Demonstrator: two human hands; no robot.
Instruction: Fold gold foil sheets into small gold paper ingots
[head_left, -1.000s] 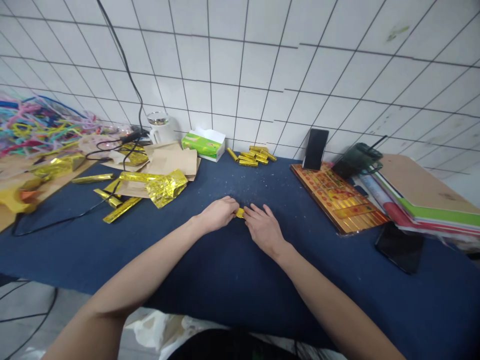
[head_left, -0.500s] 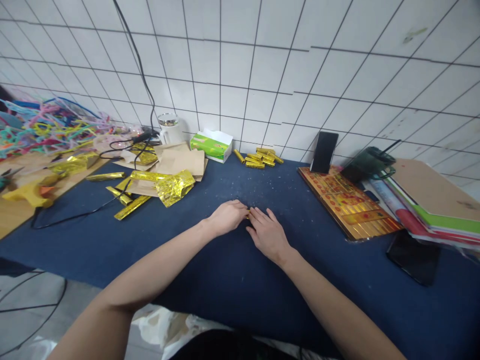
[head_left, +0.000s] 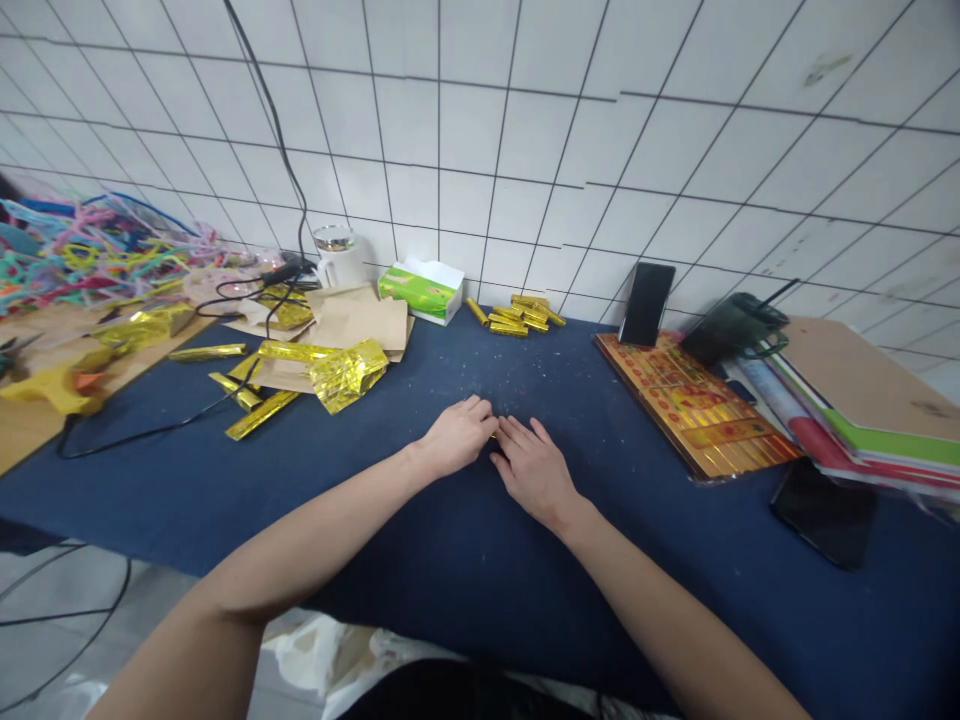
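Observation:
My left hand (head_left: 461, 436) is closed, its curled fingers pressed to the blue cloth around a small gold foil roll (head_left: 494, 436). Only a sliver of that roll shows between the two hands. My right hand (head_left: 534, 468) meets it from the other side, fingertips on the roll and thumb lower down, nearly touching the left fingers. Behind the hands, near the wall, lies a pile of short gold foil rolls (head_left: 517, 318). Off to the left are crumpled gold foil (head_left: 348, 375) and longer folded gold strips (head_left: 262, 415).
A tissue pack (head_left: 422, 290), white mug (head_left: 339, 262) and brown paper (head_left: 360, 322) stand or lie at the back left. A yellow glue gun (head_left: 56, 390) trails a cord. Rightward are an upright phone (head_left: 646, 303), a gold-red packet (head_left: 697, 410), stacked folders (head_left: 877, 390) and a dark phone (head_left: 825, 515).
My left hand's knuckles are slightly more raised and curled over the gold roll, of which less shows. The right hand stays nearly in place. The view has shifted slightly.

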